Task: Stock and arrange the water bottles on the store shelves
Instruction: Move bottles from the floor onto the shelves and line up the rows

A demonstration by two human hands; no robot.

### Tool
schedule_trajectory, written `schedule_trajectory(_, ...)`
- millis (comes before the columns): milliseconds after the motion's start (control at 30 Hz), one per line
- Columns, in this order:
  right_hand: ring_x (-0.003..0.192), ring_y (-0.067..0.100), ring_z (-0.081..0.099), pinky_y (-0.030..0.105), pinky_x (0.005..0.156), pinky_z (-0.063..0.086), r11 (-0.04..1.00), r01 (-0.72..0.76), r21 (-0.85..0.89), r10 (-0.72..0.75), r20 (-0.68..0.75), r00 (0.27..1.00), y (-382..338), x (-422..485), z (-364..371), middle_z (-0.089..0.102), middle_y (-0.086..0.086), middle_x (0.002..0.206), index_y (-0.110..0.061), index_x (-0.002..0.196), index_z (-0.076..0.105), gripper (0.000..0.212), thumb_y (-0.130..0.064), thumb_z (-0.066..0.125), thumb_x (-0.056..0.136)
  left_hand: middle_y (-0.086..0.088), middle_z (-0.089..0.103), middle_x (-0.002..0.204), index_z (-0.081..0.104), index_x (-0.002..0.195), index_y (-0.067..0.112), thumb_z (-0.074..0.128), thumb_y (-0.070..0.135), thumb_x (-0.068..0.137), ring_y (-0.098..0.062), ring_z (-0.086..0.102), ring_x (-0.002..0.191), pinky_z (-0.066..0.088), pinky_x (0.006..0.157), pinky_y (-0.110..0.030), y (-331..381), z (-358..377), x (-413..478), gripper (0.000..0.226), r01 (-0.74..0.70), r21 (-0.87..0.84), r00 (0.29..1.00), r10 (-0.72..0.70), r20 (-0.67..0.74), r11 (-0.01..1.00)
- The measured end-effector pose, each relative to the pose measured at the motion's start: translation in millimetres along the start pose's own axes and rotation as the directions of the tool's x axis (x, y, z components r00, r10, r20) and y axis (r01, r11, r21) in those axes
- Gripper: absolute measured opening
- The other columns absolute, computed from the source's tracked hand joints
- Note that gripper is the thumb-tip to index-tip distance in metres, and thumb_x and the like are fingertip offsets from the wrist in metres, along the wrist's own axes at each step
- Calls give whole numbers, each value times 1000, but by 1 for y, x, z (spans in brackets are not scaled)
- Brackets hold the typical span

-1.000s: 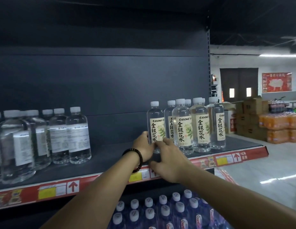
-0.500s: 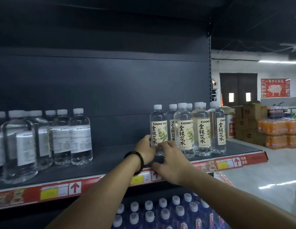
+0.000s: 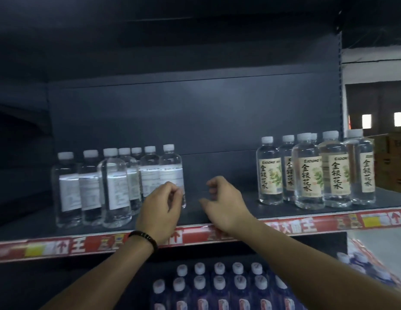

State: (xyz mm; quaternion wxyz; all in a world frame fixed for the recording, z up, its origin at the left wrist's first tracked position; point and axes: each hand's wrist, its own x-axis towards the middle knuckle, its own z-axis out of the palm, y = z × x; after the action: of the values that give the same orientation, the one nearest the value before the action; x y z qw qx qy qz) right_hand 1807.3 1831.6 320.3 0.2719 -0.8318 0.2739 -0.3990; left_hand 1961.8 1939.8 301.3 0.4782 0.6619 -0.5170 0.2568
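Several clear water bottles with white labels (image 3: 114,186) stand on the left of the dark shelf (image 3: 219,212). A second group of bottles with cream labels and black characters (image 3: 309,175) stands on the right. My left hand (image 3: 160,211), with a dark bracelet on the wrist, has curled fingers in front of the lower part of the rightmost white-label bottle (image 3: 171,166). Whether it grips that bottle is not visible. My right hand (image 3: 224,201) hovers over the bare gap between the two groups, fingers loosely curled, holding nothing.
A red price strip (image 3: 307,224) runs along the shelf's front edge. Below it stand several white-capped bottles with blue labels (image 3: 217,285). Cardboard boxes (image 3: 392,162) are stacked beyond the shelf's right end. The shelf's back panel is dark and plain.
Both hands have left the leftmost cream-label bottle and moved left across the shelf. The view has turned left and down, and my left hand is now at the white-label group.
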Motion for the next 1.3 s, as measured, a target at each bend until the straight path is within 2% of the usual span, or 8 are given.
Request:
schedule_trajectory(200,101,15,60,27,76,49,985,-118,123,104,117,988,-34,39,56,59,-6,110,-20,124,45,40,-19,71,94,5,51,109,50,108,23,52,13,102,-7,54,90,49,77,-29,-32,-1,-4,12,250,-75,941,-260,-216,965)
schedule_trajectory(333,103,24,70,42,88,63,958,-182,224,151,148,977,-35,66,80,67,6,113,-16,127,42,48,-7,67,87,5,47,128,49,129,19,49,4,99,-11,50,105,44,88,-26,-35,2,-2,34,278,-11,956,-277,-96,961)
schedule_trajectory(467,98,25,77,49,81,66,937,-125,325,69,178,982,-8,94,106,77,7,107,-10,121,62,55,-8,61,66,6,52,142,38,145,26,55,16,100,-15,57,116,52,98,-35,-39,1,0,49,294,22,956,-294,8,956)
schedule_trajectory(600,90,25,77,42,74,67,925,-128,357,88,124,988,-27,72,91,78,8,100,-11,109,68,45,-5,61,66,14,57,143,30,150,31,67,42,96,-13,66,107,53,84,-32,-37,0,2,66,300,121,945,-312,97,946)
schedule_trajectory(867,97,22,69,41,84,61,954,-130,271,106,100,989,-28,50,63,68,5,108,-18,116,50,38,-9,67,83,21,59,132,43,143,44,58,73,82,-6,65,108,59,90,-39,-33,-5,3,69,293,73,940,-301,159,953)
schedule_trajectory(1000,89,8,69,18,68,51,992,4,129,-3,-13,1000,-17,39,50,72,-5,99,-23,114,55,36,-16,75,85,31,63,127,39,143,51,55,73,85,1,66,100,55,83,-33,-28,-10,3,64,326,22,919,-322,227,945)
schedule_trajectory(1133,90,8,67,30,81,58,986,158,-45,-157,17,987,-9,30,39,68,-9,99,-29,115,53,40,-24,81,86,32,63,131,41,135,54,58,66,91,-3,68,107,54,95,-40,-31,-10,9,49,426,-69,875,-391,286,902)
schedule_trajectory(1300,116,20,61,41,97,57,859,349,-374,-329,118,937,-10,8,25,52,-2,134,-24,142,45,53,-33,67,94,23,67,130,61,130,41,60,40,103,-3,66,111,51,103,-37,-31,-9,19,27,503,-220,821,-382,425,836)
